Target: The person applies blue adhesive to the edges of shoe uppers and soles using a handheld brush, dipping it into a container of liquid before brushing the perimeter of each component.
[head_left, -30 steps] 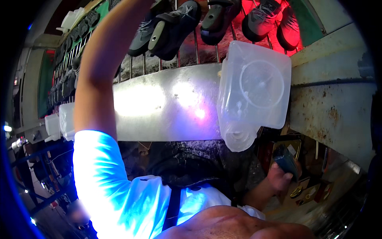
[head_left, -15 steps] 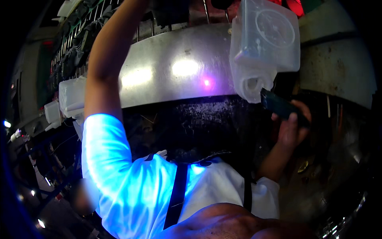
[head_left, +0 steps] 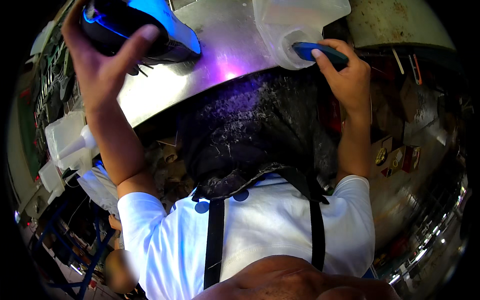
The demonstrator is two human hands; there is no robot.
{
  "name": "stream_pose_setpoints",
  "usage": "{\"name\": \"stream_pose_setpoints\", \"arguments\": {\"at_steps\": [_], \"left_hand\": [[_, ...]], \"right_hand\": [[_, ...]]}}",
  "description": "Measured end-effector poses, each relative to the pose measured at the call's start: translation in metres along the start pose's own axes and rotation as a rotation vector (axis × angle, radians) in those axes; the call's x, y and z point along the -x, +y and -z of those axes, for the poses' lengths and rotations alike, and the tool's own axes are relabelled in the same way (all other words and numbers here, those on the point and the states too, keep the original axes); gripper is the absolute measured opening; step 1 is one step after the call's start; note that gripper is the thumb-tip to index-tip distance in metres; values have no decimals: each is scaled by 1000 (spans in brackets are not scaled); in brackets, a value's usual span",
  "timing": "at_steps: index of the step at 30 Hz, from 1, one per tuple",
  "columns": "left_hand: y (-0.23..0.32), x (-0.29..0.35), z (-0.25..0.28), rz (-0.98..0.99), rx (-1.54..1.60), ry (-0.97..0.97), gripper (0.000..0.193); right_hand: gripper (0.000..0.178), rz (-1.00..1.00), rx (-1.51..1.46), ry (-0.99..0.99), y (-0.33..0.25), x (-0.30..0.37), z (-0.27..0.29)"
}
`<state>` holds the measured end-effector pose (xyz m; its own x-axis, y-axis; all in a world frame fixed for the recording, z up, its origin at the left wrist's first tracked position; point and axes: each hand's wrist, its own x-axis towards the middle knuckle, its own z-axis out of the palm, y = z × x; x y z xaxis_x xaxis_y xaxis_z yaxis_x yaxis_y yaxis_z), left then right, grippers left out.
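Note:
My left hand is at the upper left with its thumb and fingers around a black shoe. The pale sole edge of the shoe glows blue, and part of it is cut off by the top of the picture. On the right, my right hand grips the dark blue handle of a brush. The brush's end goes into the round mouth of a translucent white plastic jug, so its bristles are hidden. That jug stands on a shiny metal bench, and the shoe is over the bench's left part.
A rack of dark shoe parts runs along the left. Below it is another translucent jug with a spout. Another person's arm shows at the lower left. A pale panel and small boxes are at the right.
My left hand, earlier beyond the top edge, has come into view with the shoe. The brush tip has moved from beside the jug's mouth into it. The head view has shifted.

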<state>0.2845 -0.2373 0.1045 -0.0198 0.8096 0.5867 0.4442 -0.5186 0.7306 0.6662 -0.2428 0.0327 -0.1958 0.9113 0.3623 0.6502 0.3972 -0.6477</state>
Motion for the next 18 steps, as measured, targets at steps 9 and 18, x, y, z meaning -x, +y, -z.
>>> {"name": "stream_pose_setpoints", "arguments": {"at_steps": [9, 18], "left_hand": [[-29, -8, -18, -65, 33, -8, 63], [-32, 33, -1, 38, -156, -151, 88]], "right_hand": [[27, -78, -259, -211, 8, -10, 4], [24, -273, -527, -104, 14, -1, -3]]}}
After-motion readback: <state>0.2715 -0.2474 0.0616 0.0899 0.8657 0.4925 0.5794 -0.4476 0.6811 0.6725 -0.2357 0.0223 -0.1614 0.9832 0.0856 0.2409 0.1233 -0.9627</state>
